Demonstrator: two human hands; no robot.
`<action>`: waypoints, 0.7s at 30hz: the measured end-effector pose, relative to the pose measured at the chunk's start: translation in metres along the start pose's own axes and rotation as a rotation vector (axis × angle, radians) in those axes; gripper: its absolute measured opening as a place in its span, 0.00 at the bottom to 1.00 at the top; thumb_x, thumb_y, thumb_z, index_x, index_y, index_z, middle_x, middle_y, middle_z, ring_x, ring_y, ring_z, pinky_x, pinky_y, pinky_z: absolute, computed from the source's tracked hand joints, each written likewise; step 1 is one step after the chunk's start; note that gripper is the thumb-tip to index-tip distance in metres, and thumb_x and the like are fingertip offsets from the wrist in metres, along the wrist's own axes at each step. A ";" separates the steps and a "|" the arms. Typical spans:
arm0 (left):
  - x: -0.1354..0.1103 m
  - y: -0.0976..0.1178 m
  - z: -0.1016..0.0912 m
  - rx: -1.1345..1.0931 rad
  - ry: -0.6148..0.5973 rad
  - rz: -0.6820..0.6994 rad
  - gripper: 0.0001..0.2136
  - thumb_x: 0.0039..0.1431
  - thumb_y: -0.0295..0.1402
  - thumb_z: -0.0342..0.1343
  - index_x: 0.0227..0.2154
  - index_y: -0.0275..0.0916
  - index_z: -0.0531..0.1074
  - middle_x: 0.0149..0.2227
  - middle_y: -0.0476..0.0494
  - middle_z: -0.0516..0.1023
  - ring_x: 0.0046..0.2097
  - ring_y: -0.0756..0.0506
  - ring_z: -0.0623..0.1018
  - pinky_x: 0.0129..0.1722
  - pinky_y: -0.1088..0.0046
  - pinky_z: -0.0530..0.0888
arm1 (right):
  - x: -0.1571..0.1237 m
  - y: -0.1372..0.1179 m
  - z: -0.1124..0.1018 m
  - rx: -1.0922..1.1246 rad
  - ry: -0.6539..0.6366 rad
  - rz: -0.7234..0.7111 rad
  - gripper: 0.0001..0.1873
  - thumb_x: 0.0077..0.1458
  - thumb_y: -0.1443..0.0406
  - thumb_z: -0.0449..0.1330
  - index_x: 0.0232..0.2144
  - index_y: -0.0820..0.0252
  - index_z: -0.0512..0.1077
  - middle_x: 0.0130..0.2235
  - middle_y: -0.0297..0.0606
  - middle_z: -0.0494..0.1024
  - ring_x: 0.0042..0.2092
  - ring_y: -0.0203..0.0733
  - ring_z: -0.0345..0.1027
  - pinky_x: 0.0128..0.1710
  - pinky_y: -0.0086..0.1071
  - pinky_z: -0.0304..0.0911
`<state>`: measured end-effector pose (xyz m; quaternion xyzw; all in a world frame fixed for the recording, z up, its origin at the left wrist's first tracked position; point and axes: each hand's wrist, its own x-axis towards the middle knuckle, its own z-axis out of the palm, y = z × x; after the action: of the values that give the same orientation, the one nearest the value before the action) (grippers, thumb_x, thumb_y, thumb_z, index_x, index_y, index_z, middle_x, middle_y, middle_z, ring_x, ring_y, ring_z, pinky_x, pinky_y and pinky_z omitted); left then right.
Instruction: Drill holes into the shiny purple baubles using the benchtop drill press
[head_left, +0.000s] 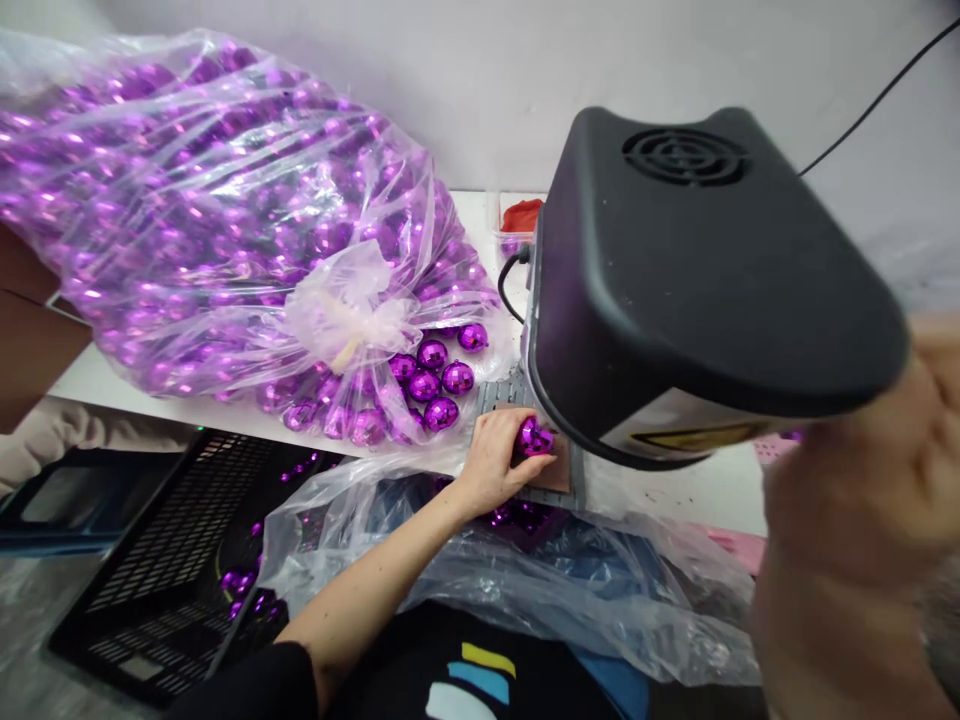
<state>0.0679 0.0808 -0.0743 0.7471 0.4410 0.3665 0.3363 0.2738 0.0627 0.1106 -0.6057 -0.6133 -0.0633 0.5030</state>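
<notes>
My left hand (491, 462) has its thumb and fingers closed around a shiny purple mirror-ball ornament (534, 437). It holds the ball over a brown block (553, 474) on a grey slotted base (576, 470). Above and to the right looms the black machine head (720, 270), with a round vent on top and a yellow warning label. At the right edge, blurred and close to the camera, my right hand (862, 490) is curled beside the machine head; whatever it grips is hidden. Several loose purple ornaments (441, 413) lie left of my left hand.
A large clear bag (225, 220) of purple ornaments, its neck bunched, covers the table's left side. Below it stands a black crate (142, 580) with some ornaments. Clear plastic sheeting (600, 610) hangs along the front edge. A small tub with red cloth (521, 215) sits behind.
</notes>
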 end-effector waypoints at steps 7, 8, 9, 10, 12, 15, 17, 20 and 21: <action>-0.039 0.028 -0.040 -0.061 -0.090 0.029 0.25 0.63 0.48 0.59 0.57 0.39 0.66 0.53 0.36 0.77 0.53 0.39 0.76 0.55 0.60 0.71 | 0.020 -0.013 0.010 0.338 -0.105 0.296 0.16 0.63 0.50 0.50 0.45 0.50 0.66 0.34 0.36 0.70 0.33 0.34 0.61 0.34 0.32 0.61; -0.050 0.031 -0.049 -0.072 -0.189 0.029 0.26 0.63 0.48 0.60 0.58 0.39 0.66 0.52 0.36 0.77 0.53 0.39 0.76 0.54 0.61 0.72 | 0.006 -0.005 0.002 0.314 -0.108 0.332 0.19 0.63 0.50 0.49 0.51 0.49 0.65 0.34 0.35 0.71 0.34 0.34 0.63 0.36 0.31 0.63; -0.062 0.032 -0.056 -0.065 -0.302 0.014 0.27 0.62 0.49 0.60 0.58 0.39 0.66 0.52 0.36 0.77 0.52 0.39 0.77 0.53 0.61 0.73 | -0.012 0.005 -0.006 0.244 -0.178 0.353 0.20 0.63 0.49 0.50 0.51 0.50 0.67 0.34 0.35 0.71 0.35 0.34 0.65 0.37 0.30 0.64; -0.073 0.030 -0.061 -0.039 -0.411 -0.025 0.29 0.61 0.51 0.60 0.58 0.38 0.67 0.52 0.36 0.78 0.52 0.38 0.77 0.53 0.61 0.73 | -0.033 0.015 -0.014 0.131 -0.382 0.314 0.19 0.59 0.48 0.54 0.44 0.52 0.71 0.34 0.35 0.73 0.34 0.33 0.66 0.33 0.28 0.63; -0.089 0.018 -0.064 0.037 -0.564 -0.156 0.31 0.61 0.54 0.58 0.59 0.37 0.68 0.52 0.33 0.78 0.53 0.35 0.78 0.54 0.58 0.74 | -0.085 0.033 -0.022 0.029 -1.010 0.286 0.22 0.57 0.45 0.55 0.41 0.54 0.74 0.37 0.37 0.76 0.36 0.35 0.70 0.34 0.28 0.67; -0.101 -0.013 -0.054 0.132 -0.608 -0.305 0.33 0.66 0.54 0.50 0.64 0.34 0.62 0.59 0.28 0.74 0.59 0.32 0.75 0.58 0.54 0.72 | -0.170 0.050 -0.016 -0.022 -1.647 0.260 0.34 0.53 0.52 0.60 0.62 0.47 0.65 0.64 0.40 0.66 0.65 0.48 0.61 0.67 0.43 0.61; -0.102 -0.031 -0.048 0.199 -0.576 -0.334 0.35 0.68 0.54 0.47 0.68 0.34 0.56 0.66 0.26 0.66 0.65 0.31 0.69 0.63 0.51 0.67 | -0.213 0.056 -0.009 -0.067 -1.700 0.296 0.42 0.49 0.63 0.60 0.67 0.50 0.57 0.68 0.44 0.60 0.70 0.54 0.53 0.72 0.55 0.49; -0.103 -0.047 -0.052 0.232 -0.678 -0.364 0.35 0.67 0.56 0.45 0.68 0.37 0.59 0.68 0.30 0.64 0.68 0.31 0.65 0.66 0.51 0.63 | -0.230 0.067 -0.014 -0.020 -1.757 0.346 0.36 0.51 0.65 0.54 0.64 0.53 0.64 0.62 0.46 0.69 0.63 0.49 0.65 0.69 0.50 0.57; -0.106 -0.049 -0.057 0.199 -0.786 -0.383 0.33 0.67 0.57 0.43 0.65 0.39 0.64 0.65 0.32 0.70 0.65 0.32 0.70 0.64 0.53 0.66 | -0.225 0.072 -0.021 0.023 -1.766 0.365 0.32 0.53 0.63 0.52 0.61 0.53 0.68 0.60 0.45 0.71 0.61 0.47 0.67 0.67 0.46 0.61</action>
<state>-0.0368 0.0139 -0.1125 0.7631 0.4432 -0.0585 0.4667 0.2890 -0.0862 -0.0738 -0.5165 -0.6713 0.5119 -0.1432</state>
